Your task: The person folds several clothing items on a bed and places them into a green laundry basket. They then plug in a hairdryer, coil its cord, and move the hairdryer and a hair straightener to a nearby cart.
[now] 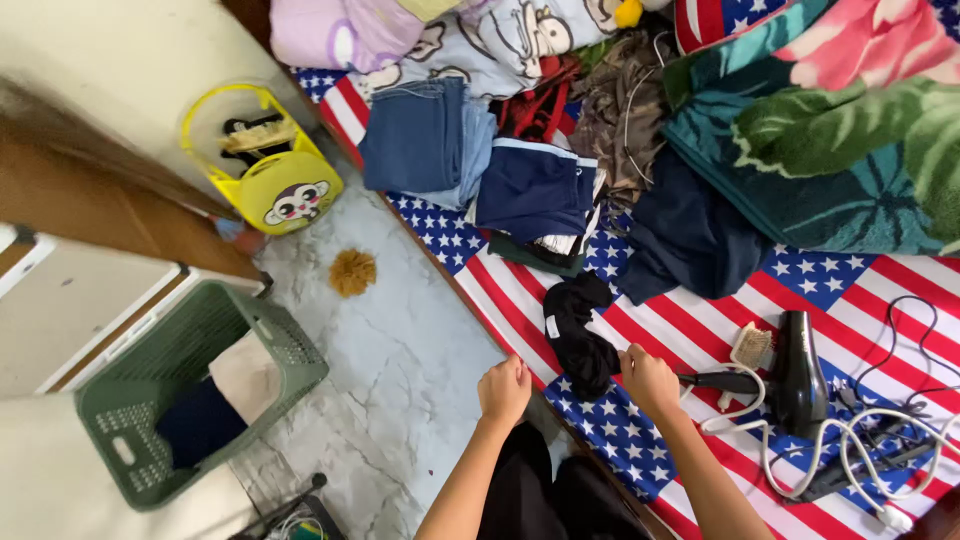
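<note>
folding laundry on the bed, with most of the pile still loose

lying crumpled near the bed's edge on the flag-patterned sheet (690, 330), the small black garment (580, 335) looks not yet folded; the right hand (648, 380) pinches its lower end with closed fingers, while the left hand (505, 390) sits curled just beside it, and whether it grips cloth cannot be told. a few folded blue jeans (420, 135) and navy shorts (535, 190) sit stacked farther up, beside an unsorted heap (620, 100). a green basket (290, 350) stands on the floor.
</note>
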